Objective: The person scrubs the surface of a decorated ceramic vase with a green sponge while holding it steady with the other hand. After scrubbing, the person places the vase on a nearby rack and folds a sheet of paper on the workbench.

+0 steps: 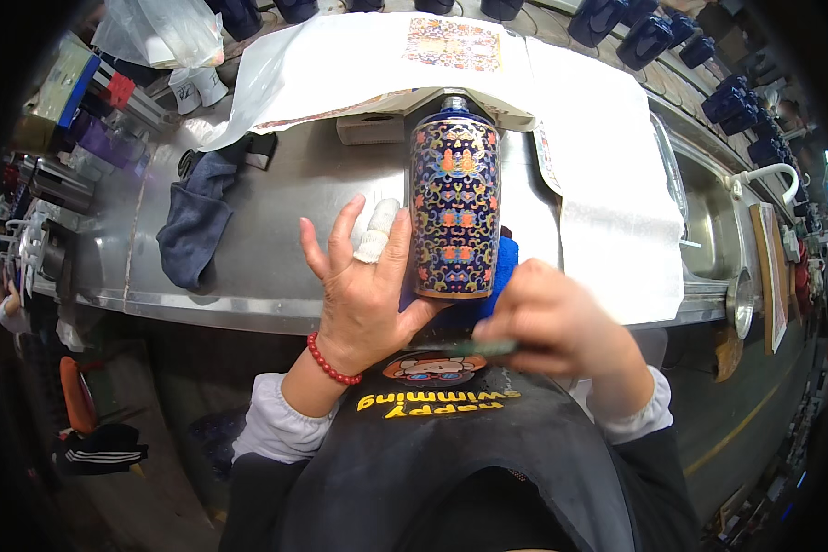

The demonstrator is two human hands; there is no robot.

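Note:
A dark blue bottle [457, 202] with a colourful floral pattern and a bare, glassy-looking neck lies on the bench, its base toward me. My left hand [363, 285] is against the bottle's lower left side, fingers spread and stretched, thumb by the base. White covers wrap one or two of its fingers. Right of the base, my right hand [552, 322] is smeared by motion, its fingers closed on a thin, dark green strip-like tool [483, 348]; its exact kind is too blurred to tell. A bright blue cloth [507, 265] shows beside and partly beneath the bottle.
Printed transfer sheets [455, 44] and white paper [616, 212] cover the back and right of the metal bench [276, 230]. A grey-blue cloth [193, 225] lies left. Several dark blue vessels [647, 39] stand behind. A sink [706, 221] is at right.

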